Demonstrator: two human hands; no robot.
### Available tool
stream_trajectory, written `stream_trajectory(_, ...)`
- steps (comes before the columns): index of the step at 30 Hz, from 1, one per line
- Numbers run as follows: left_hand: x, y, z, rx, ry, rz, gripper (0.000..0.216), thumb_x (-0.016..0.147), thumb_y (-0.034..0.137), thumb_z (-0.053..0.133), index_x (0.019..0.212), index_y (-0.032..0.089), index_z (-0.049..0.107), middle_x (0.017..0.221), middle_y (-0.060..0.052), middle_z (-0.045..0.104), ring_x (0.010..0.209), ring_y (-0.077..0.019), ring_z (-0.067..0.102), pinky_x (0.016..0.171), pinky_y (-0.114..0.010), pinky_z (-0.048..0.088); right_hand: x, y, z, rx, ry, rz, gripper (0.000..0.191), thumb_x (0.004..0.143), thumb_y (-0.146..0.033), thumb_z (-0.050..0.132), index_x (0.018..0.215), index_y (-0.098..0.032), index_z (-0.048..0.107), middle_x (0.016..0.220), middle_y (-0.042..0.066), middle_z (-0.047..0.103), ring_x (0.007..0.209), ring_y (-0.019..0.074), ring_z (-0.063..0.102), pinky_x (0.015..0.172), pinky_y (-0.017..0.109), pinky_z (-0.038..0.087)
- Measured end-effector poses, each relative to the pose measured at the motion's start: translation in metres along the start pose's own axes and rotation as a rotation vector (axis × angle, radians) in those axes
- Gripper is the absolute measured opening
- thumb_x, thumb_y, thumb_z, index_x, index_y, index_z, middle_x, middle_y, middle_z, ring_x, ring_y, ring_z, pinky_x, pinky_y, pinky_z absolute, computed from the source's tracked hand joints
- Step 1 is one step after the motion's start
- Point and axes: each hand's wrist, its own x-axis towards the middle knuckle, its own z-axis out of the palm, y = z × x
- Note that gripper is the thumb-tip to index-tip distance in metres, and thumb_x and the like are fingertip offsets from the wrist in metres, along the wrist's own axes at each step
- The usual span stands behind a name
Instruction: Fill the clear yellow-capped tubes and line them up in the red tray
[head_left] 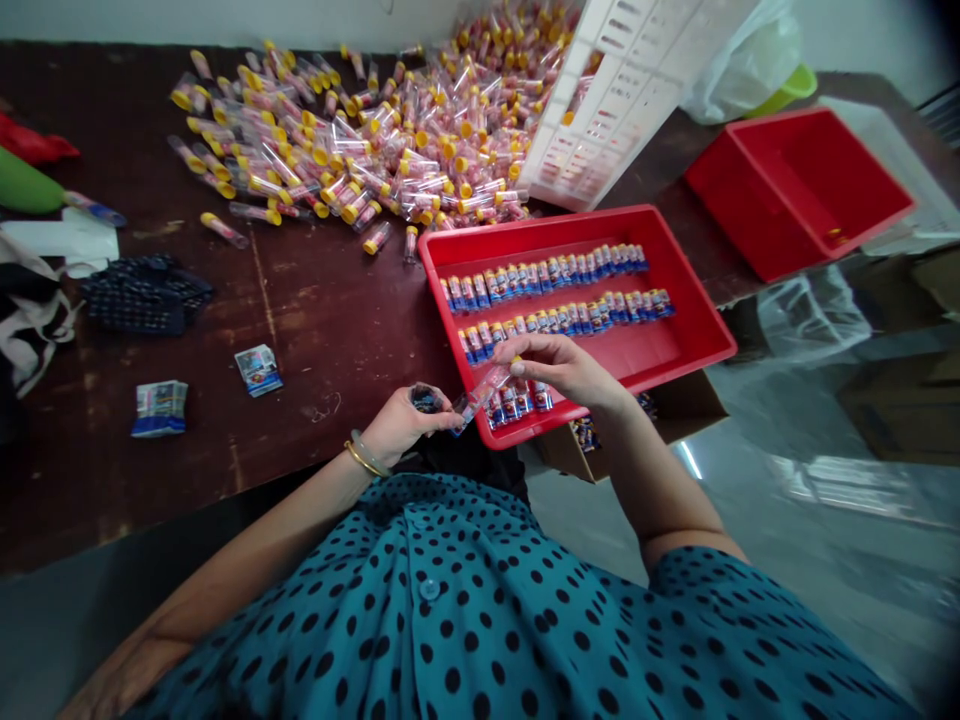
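Note:
My left hand (401, 425) is closed, with a small dark bundle of printed plastic sleeves (426, 399) in its curled fingers. Its thumb and fingertips pinch near the lower end of a clear tube (486, 388). At the tube's upper, yellow-capped end, my right hand (566, 368) grips it between thumb and fingers, over the near left side of a red tray (577, 222). Rows of labelled tubes (566, 318) with yellow caps and blue bands stand in that tray. Whether a sleeve is around the held tube's lower end is too small to tell.
Many loose yellow-capped tubes (420, 150) are heaped at the back beside a tilted white slotted basket (600, 110). Two stacks of flat sleeves (160, 408) lie left. A red bin (780, 190) stands at right; a cardboard box (686, 410) sits below the tray.

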Motion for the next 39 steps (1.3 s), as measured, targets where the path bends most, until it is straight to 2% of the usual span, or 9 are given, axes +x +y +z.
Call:
stream_trajectory(4,-0.001,0.002,-0.001,0.008,-0.014,0.049,0.032,0.052,0.029,0.089,0.063,0.015,0.063,0.062,0.000,0.065,0.060,-0.0134,0.057,0.062,-0.027,0.045,0.005,-0.002,0.004,-0.024,-0.057,-0.004,0.018,0.085,-0.033,0.069,0.095,-0.019,0.071,0.099,0.003,0.066,0.075,0.0094,0.059,0.066,0.023,0.049)
stream_trajectory(9,-0.004,0.007,0.001,-0.011,-0.069,0.045,0.029,0.055,0.028,0.088,0.064,0.015,0.064,0.063,0.002,0.064,0.061,-0.0131,0.057,0.066,-0.027,0.046,0.006,-0.004,0.011,-0.057,-0.086,-0.040,0.021,0.084,-0.031,0.071,0.100,-0.018,0.064,0.097,0.003,0.064,0.082,0.0106,0.060,0.071,0.024,0.049)
stream_trajectory(12,-0.006,0.008,0.006,-0.052,-0.102,0.047,0.027,0.061,0.031,0.085,0.077,0.014,0.071,0.074,-0.001,0.069,0.069,-0.0145,0.060,0.072,-0.028,0.047,0.006,-0.002,0.020,0.000,-0.004,-0.099,0.029,0.080,-0.032,0.075,0.100,-0.020,0.057,0.095,0.003,0.065,0.083,0.0116,0.062,0.071,0.024,0.050)
stream_trajectory(16,-0.008,0.005,0.013,-0.195,-0.105,-0.008,0.036,0.068,0.036,0.082,0.094,0.013,0.074,0.094,-0.006,0.072,0.085,-0.0170,0.063,0.083,-0.030,0.048,0.003,0.015,0.036,-0.125,0.204,-0.162,0.023,0.082,-0.036,0.072,0.086,-0.019,0.057,0.090,0.002,0.066,0.073,0.0109,0.062,0.068,0.024,0.049)
stream_trajectory(20,-0.010,0.003,0.017,-0.379,-0.085,-0.083,0.039,0.066,0.036,0.085,0.096,0.014,0.072,0.091,-0.005,0.072,0.083,-0.0167,0.063,0.080,-0.030,0.049,-0.006,0.036,0.055,-0.213,0.260,-0.199,0.017,0.085,-0.035,0.070,0.091,-0.020,0.065,0.097,0.004,0.071,0.092,0.0172,0.067,0.085,0.032,0.051)
stream_trajectory(25,-0.012,0.009,0.019,-0.382,-0.059,-0.009,0.035,0.064,0.035,0.086,0.087,0.013,0.073,0.085,-0.003,0.070,0.080,-0.0147,0.061,0.077,-0.027,0.048,-0.017,0.047,0.071,-0.283,0.330,-0.270,0.021,0.082,-0.032,0.073,0.099,-0.023,0.066,0.112,0.005,0.071,0.107,0.0212,0.066,0.098,0.039,0.047)
stream_trajectory(30,-0.013,0.011,0.020,-0.298,-0.050,0.046,0.031,0.067,0.037,0.084,0.086,0.014,0.074,0.085,-0.003,0.071,0.080,-0.0149,0.060,0.079,-0.027,0.047,-0.019,0.046,0.072,-0.290,0.347,-0.315,0.014,0.083,-0.030,0.072,0.096,-0.024,0.068,0.109,0.004,0.072,0.107,0.0207,0.066,0.100,0.040,0.046)
stream_trajectory(39,-0.013,0.008,0.023,-0.251,-0.034,0.070,0.031,0.068,0.037,0.083,0.087,0.015,0.074,0.087,-0.004,0.072,0.084,-0.0168,0.062,0.082,-0.029,0.047,-0.018,0.045,0.073,-0.258,0.344,-0.298,0.011,0.084,-0.032,0.071,0.090,-0.023,0.069,0.105,0.005,0.073,0.103,0.0205,0.066,0.099,0.040,0.047)
